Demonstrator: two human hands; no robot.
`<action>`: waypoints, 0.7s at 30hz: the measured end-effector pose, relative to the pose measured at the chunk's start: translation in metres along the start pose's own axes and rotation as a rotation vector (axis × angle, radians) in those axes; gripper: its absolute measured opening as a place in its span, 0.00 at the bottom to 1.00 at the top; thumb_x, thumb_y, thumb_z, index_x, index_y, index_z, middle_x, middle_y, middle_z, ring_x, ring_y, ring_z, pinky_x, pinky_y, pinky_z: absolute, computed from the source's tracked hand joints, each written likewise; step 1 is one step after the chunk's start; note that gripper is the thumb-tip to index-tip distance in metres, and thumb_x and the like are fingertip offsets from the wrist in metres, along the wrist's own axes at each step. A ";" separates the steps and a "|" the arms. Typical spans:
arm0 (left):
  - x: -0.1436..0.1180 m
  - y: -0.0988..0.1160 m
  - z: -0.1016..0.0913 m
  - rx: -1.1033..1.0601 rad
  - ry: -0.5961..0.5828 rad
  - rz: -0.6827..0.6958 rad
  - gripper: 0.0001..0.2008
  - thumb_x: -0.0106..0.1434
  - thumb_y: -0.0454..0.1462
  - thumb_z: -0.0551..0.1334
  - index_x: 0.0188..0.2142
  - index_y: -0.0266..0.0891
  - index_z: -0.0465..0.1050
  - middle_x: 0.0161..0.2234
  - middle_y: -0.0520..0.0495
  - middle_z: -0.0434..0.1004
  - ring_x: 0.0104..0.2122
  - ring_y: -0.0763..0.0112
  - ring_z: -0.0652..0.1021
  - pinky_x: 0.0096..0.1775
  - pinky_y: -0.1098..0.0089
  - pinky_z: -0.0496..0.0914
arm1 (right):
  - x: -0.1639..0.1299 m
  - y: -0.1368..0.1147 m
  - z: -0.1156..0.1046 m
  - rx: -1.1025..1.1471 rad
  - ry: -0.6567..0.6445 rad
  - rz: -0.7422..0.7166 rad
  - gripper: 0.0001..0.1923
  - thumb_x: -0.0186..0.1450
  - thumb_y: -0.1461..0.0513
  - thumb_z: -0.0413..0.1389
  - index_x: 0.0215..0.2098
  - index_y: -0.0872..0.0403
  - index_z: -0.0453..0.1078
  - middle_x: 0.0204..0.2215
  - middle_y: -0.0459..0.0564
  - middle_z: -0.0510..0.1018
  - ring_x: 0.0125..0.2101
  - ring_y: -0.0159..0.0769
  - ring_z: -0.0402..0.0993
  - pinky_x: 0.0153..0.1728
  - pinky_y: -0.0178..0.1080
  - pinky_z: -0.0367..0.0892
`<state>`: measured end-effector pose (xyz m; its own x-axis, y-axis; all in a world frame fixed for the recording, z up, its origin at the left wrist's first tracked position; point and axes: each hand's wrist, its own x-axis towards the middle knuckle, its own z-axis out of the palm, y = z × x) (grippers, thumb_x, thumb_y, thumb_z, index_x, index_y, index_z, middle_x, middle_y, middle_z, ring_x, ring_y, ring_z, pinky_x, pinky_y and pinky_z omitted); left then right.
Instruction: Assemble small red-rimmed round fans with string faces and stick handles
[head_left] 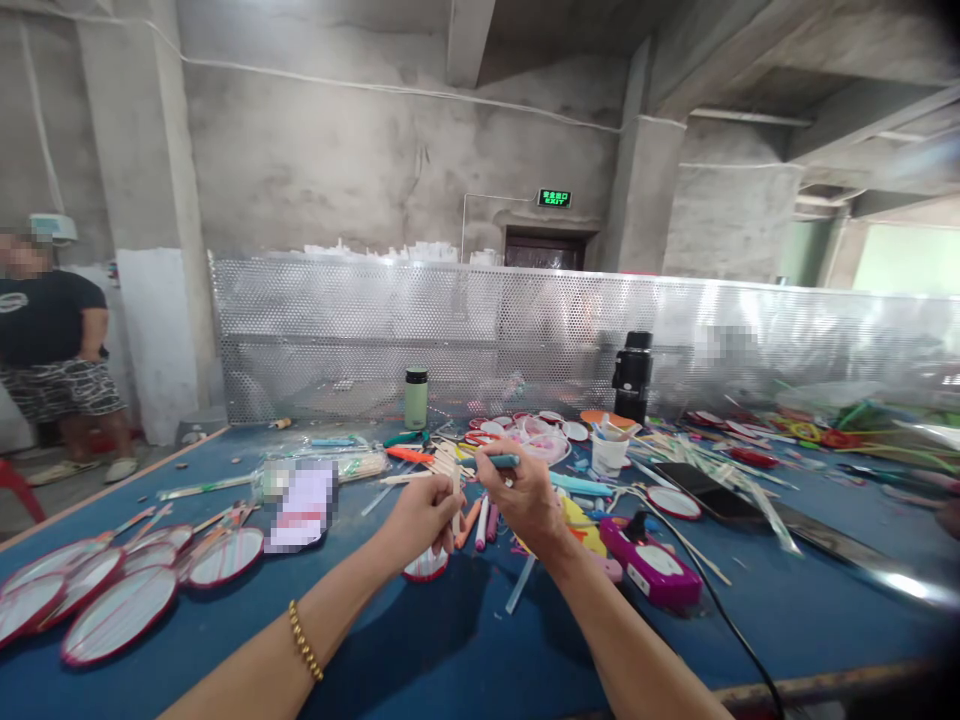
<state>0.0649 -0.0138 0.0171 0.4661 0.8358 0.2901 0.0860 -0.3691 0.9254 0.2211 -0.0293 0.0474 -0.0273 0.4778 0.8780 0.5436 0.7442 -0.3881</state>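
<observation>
My left hand (426, 515) is closed, pinching a pale flat wooden stick (456, 485) that stands up from the fingers. Just below it is a small round disc with a red rim (426, 567), partly hidden by the hand; whether the stick joins it I cannot tell. My right hand (525, 495) grips a teal marker-like pen (504, 461), held sideways near the stick's upper end. Between and beyond the hands lie several coloured pens (481, 525) and a spread of loose wooden sticks (444, 458).
Several red-rimmed round discs with sticks (124, 612) lie at left beside a phone-like object (304, 508). To the right are a purple power strip (651, 562) with a black cable, a white cup (608, 455) and a black phone (705, 490). Behind stand a green bottle (415, 402) and black thermos (634, 380).
</observation>
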 end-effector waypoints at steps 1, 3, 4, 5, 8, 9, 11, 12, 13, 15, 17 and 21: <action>0.000 0.000 0.000 0.001 -0.002 0.001 0.13 0.59 0.44 0.56 0.23 0.39 0.62 0.15 0.52 0.70 0.12 0.75 0.70 0.13 0.77 0.58 | 0.000 0.000 0.000 0.002 0.003 0.002 0.08 0.64 0.61 0.53 0.28 0.55 0.70 0.22 0.45 0.73 0.21 0.28 0.65 0.25 0.32 0.62; 0.000 0.000 0.000 0.001 -0.004 -0.002 0.13 0.59 0.44 0.56 0.23 0.39 0.62 0.15 0.52 0.70 0.11 0.75 0.70 0.13 0.77 0.58 | 0.001 -0.001 0.000 0.012 0.014 0.011 0.09 0.64 0.61 0.53 0.28 0.55 0.70 0.22 0.45 0.72 0.21 0.28 0.66 0.25 0.32 0.62; 0.000 0.000 0.000 -0.001 -0.003 -0.006 0.13 0.59 0.44 0.56 0.24 0.39 0.62 0.15 0.52 0.70 0.11 0.75 0.69 0.13 0.77 0.57 | 0.002 -0.002 0.000 0.015 0.020 0.013 0.09 0.64 0.61 0.53 0.27 0.55 0.70 0.22 0.45 0.72 0.21 0.28 0.66 0.25 0.32 0.62; 0.000 0.000 0.000 -0.003 0.000 -0.010 0.13 0.59 0.45 0.57 0.24 0.39 0.62 0.15 0.53 0.70 0.11 0.75 0.69 0.13 0.77 0.57 | 0.002 -0.002 0.000 0.017 0.025 0.013 0.09 0.64 0.61 0.53 0.27 0.55 0.70 0.22 0.45 0.72 0.22 0.29 0.66 0.25 0.32 0.62; 0.000 0.000 0.001 -0.003 0.005 -0.016 0.13 0.59 0.45 0.57 0.24 0.39 0.62 0.15 0.53 0.71 0.11 0.76 0.69 0.13 0.77 0.57 | 0.002 -0.003 -0.001 0.010 0.015 0.010 0.09 0.64 0.61 0.53 0.27 0.55 0.69 0.22 0.45 0.72 0.21 0.28 0.66 0.25 0.32 0.62; 0.000 0.000 0.001 -0.003 0.002 -0.016 0.13 0.59 0.45 0.56 0.23 0.39 0.62 0.15 0.52 0.71 0.11 0.76 0.69 0.13 0.77 0.57 | 0.002 -0.002 -0.001 0.005 0.006 0.009 0.09 0.64 0.61 0.53 0.27 0.55 0.69 0.22 0.45 0.72 0.22 0.29 0.66 0.25 0.32 0.62; 0.000 0.001 0.001 -0.004 -0.004 -0.015 0.14 0.59 0.45 0.56 0.23 0.39 0.62 0.15 0.52 0.71 0.11 0.77 0.69 0.13 0.77 0.57 | 0.001 -0.001 -0.001 -0.003 -0.006 0.013 0.08 0.64 0.61 0.53 0.28 0.55 0.70 0.23 0.46 0.73 0.22 0.29 0.66 0.26 0.32 0.63; 0.000 0.000 0.001 -0.004 -0.005 -0.014 0.14 0.59 0.45 0.56 0.23 0.39 0.62 0.15 0.52 0.71 0.11 0.77 0.69 0.13 0.77 0.57 | 0.001 -0.001 -0.001 -0.004 -0.007 0.015 0.08 0.64 0.61 0.53 0.28 0.55 0.70 0.23 0.46 0.73 0.22 0.29 0.66 0.26 0.32 0.63; 0.000 0.000 0.000 -0.003 -0.007 -0.013 0.14 0.59 0.45 0.56 0.23 0.39 0.62 0.15 0.52 0.71 0.11 0.77 0.69 0.13 0.77 0.57 | 0.001 -0.001 -0.001 -0.003 -0.004 0.016 0.08 0.64 0.61 0.53 0.28 0.55 0.70 0.23 0.46 0.73 0.22 0.29 0.66 0.26 0.32 0.63; -0.001 0.000 0.000 0.002 -0.010 -0.011 0.15 0.59 0.45 0.56 0.23 0.39 0.62 0.15 0.52 0.71 0.11 0.77 0.69 0.13 0.77 0.58 | 0.001 0.000 -0.001 -0.002 0.007 0.009 0.08 0.64 0.61 0.53 0.29 0.55 0.70 0.23 0.46 0.73 0.22 0.29 0.66 0.26 0.32 0.63; -0.001 0.000 0.000 -0.001 -0.005 -0.011 0.14 0.59 0.45 0.57 0.24 0.39 0.62 0.15 0.52 0.71 0.11 0.76 0.69 0.13 0.77 0.58 | 0.001 0.000 -0.001 -0.006 0.011 0.001 0.08 0.64 0.61 0.53 0.28 0.55 0.70 0.23 0.46 0.73 0.22 0.29 0.66 0.26 0.32 0.63; -0.001 0.000 0.001 -0.016 -0.005 -0.008 0.13 0.59 0.45 0.57 0.25 0.39 0.62 0.17 0.52 0.72 0.12 0.75 0.70 0.13 0.76 0.58 | 0.000 -0.001 0.000 0.001 -0.013 0.021 0.09 0.64 0.60 0.53 0.29 0.55 0.70 0.23 0.46 0.73 0.21 0.28 0.66 0.25 0.32 0.63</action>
<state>0.0655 -0.0154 0.0169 0.4699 0.8365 0.2819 0.0752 -0.3561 0.9314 0.2205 -0.0300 0.0478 -0.0265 0.4993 0.8660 0.5429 0.7346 -0.4070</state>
